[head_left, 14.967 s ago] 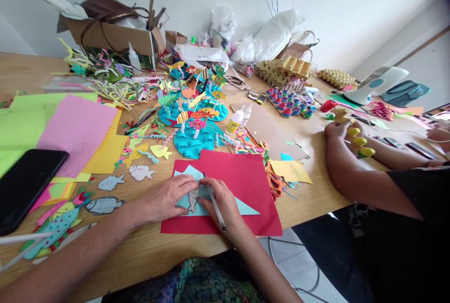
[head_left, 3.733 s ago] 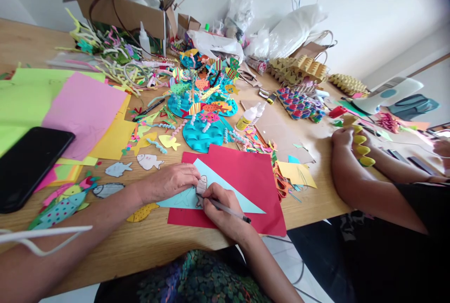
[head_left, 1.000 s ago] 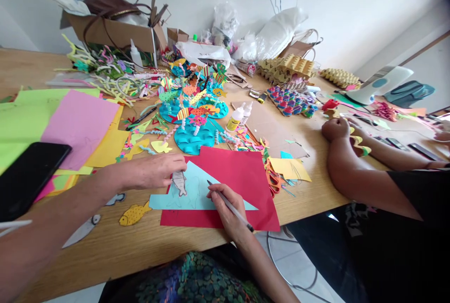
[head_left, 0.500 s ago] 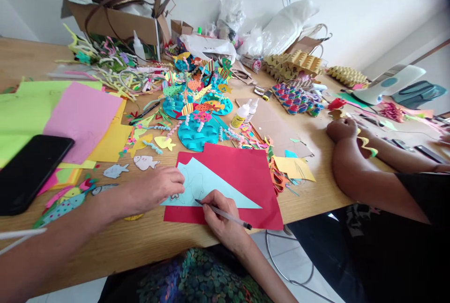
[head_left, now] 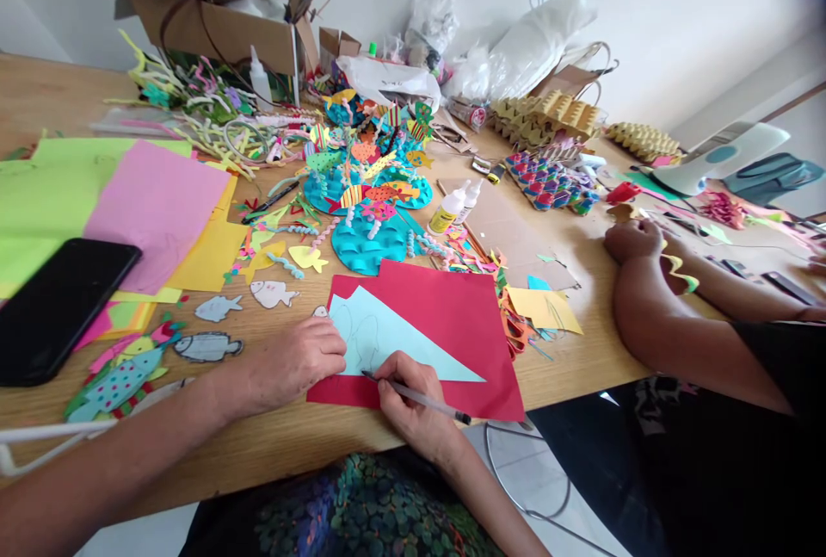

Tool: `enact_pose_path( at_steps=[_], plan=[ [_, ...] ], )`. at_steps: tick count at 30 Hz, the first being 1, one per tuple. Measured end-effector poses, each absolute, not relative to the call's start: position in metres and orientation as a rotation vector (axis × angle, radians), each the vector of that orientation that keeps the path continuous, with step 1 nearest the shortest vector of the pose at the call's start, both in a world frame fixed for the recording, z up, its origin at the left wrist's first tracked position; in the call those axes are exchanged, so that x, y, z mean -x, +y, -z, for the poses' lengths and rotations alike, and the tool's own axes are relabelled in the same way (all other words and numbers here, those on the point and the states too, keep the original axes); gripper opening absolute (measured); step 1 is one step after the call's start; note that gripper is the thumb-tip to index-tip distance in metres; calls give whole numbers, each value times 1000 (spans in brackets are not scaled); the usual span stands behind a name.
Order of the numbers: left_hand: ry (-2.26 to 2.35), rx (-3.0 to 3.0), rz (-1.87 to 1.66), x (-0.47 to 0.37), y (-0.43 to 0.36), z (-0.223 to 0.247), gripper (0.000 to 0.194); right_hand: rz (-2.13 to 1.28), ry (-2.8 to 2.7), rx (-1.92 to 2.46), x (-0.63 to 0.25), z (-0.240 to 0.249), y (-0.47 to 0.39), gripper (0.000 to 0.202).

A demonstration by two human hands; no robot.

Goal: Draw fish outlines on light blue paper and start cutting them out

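A wooden counter [head_left: 310, 441] runs back to a pale wall. Nearest, the right hand [head_left: 413, 393] has its grip clamped on a pen [head_left: 429, 400], tip touching the blue paper [head_left: 413, 350] at the foot of a drawn outline. The left hand [head_left: 303, 359] rests over that paper's left edge, fingers curled; whether its grip holds anything, I cannot tell.

A moment ago the grey fish [head_left: 321, 311] was carried off the drawing; now only its head shows above the left hand, beside the paper. That seems to leave the outlines bare for the pen to work on directly. The blue paper lies on red paper [head_left: 465, 324].

Left are loose fish cut-outs and a phone [head_left: 70, 303]; farther back, wavy blue bases [head_left: 365, 249] and glue bottles [head_left: 448, 211], then a cardboard box [head_left: 225, 36] by the wall.
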State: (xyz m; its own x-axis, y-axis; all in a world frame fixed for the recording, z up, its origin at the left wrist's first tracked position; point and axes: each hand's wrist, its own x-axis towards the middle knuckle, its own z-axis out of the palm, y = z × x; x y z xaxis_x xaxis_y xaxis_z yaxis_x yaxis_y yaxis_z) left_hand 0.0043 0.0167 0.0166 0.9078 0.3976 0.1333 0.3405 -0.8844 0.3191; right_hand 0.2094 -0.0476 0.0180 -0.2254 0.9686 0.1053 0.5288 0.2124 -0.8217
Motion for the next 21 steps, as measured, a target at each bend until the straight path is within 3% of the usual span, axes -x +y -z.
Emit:
enact_pose_path(
  at_steps=[21],
  plan=[
    [586, -2720, -370, -1, 13, -8, 24, -855, -1860, 1340, -209, -17, -47, 12]
  ],
)
